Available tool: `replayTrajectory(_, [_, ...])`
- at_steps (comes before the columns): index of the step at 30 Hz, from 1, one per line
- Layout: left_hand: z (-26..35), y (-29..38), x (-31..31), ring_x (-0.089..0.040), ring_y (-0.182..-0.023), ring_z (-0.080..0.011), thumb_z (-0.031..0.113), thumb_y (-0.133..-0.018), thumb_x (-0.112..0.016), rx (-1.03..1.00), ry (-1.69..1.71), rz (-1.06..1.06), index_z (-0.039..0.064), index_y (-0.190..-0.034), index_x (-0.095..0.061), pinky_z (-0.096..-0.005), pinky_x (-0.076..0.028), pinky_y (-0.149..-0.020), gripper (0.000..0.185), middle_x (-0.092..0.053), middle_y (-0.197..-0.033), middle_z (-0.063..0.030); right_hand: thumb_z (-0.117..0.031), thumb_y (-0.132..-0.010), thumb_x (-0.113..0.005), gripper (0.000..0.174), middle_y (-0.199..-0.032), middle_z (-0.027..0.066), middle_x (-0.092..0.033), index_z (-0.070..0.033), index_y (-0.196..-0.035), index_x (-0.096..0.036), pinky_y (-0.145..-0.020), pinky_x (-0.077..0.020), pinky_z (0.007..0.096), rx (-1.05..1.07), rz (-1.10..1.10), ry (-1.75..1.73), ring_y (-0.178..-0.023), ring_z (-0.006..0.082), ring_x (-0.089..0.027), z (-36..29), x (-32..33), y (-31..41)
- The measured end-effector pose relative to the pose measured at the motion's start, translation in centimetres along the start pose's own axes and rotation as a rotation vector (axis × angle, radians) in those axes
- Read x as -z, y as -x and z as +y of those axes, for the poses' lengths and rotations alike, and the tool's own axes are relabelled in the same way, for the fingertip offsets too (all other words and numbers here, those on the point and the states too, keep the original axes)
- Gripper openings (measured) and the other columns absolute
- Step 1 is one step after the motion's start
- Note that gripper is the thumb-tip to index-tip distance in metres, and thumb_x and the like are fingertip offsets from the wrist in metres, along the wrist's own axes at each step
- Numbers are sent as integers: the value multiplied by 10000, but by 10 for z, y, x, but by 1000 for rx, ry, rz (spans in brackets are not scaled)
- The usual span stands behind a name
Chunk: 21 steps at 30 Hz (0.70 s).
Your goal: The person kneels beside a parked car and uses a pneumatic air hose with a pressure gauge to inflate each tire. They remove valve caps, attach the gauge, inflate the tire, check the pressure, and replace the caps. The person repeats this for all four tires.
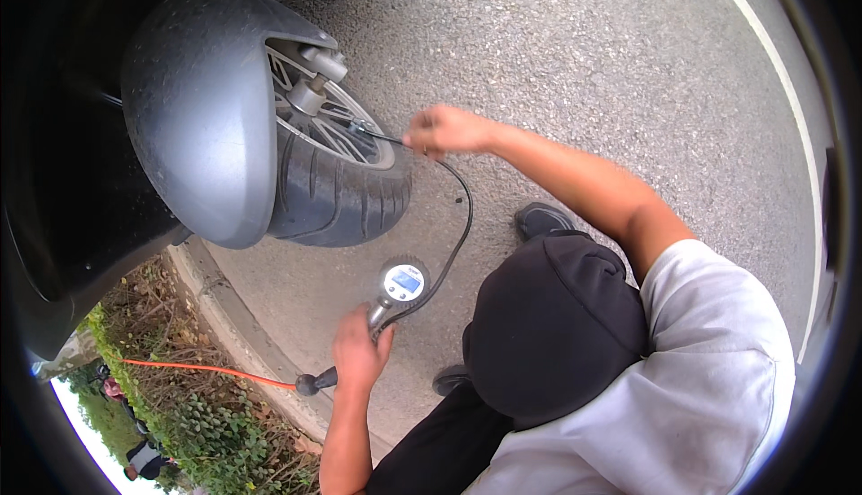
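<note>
My left hand (360,353) is closed around the handle of a digital tyre inflator gauge (404,283), whose round white face has a small blue screen. From the gauge a thin black hose (465,226) loops up to a metal chuck (357,127) among the spokes of a vehicle's wheel (337,138). My right hand (434,131) is blurred, fingers curled at the hose just outside the rim; its hold on it is unclear. A grooved black tyre (337,205) sits partly under a silver-grey fender (202,111). An orange air line (215,368) joins the handle's lower end.
A stone kerb (236,313) edges a bed of shrubs (215,434) at lower left. Near the hose a small black piece (459,200) lies on the asphalt (539,57). A dark shoe (542,220) stands right of the tyre. Far off at lower left is a person (145,460).
</note>
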<state>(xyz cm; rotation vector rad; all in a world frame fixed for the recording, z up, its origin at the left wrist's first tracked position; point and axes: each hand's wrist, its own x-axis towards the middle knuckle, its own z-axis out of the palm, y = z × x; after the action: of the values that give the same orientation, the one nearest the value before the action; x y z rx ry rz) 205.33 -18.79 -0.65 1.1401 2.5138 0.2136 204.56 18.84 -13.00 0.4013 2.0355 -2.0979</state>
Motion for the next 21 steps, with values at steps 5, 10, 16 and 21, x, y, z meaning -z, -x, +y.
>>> replayTrajectory(5, [3,-3,3,-574,-907,-393,217,-739,-751,-6,-15,8,-5,-1147,-538,-454,-477,-756,511,-597,-1002,-205,-386,-875,-623,468,-965,167,-666,0,-1139,-591,-780,-503,367,179,282,361,-893,265,-643,13,-4,-95])
replayTrajectory(10, [4,0,3,-569,-925,-399,219,-752,-743,37,4,-7,-5,-1159,-524,-456,-475,-771,513,-590,-1020,-217,-436,-873,-599,606,-1110,237,-627,-18,-1298,-486,-910,-462,402,202,108,474,-1056,357,-599,26,-26,-130])
replayTrajectory(16, [2,3,0,-569,-902,-402,210,-759,-744,22,-19,34,-12,-1154,-519,-445,-482,-751,506,-581,-996,-209,-408,-857,-631,503,-1063,222,-645,-2,-1153,-598,-873,-476,404,193,34,324,-1002,329,-619,20,-18,-143])
replayTrajectory(21, [3,0,2,-577,-890,-372,209,-733,-751,11,-43,32,-27,-1150,-514,-422,-498,-745,534,-596,-980,-202,-412,-849,-644,471,-931,190,-675,11,-1054,-633,-798,-493,386,124,37,347,-877,289,-645,15,-21,-154])
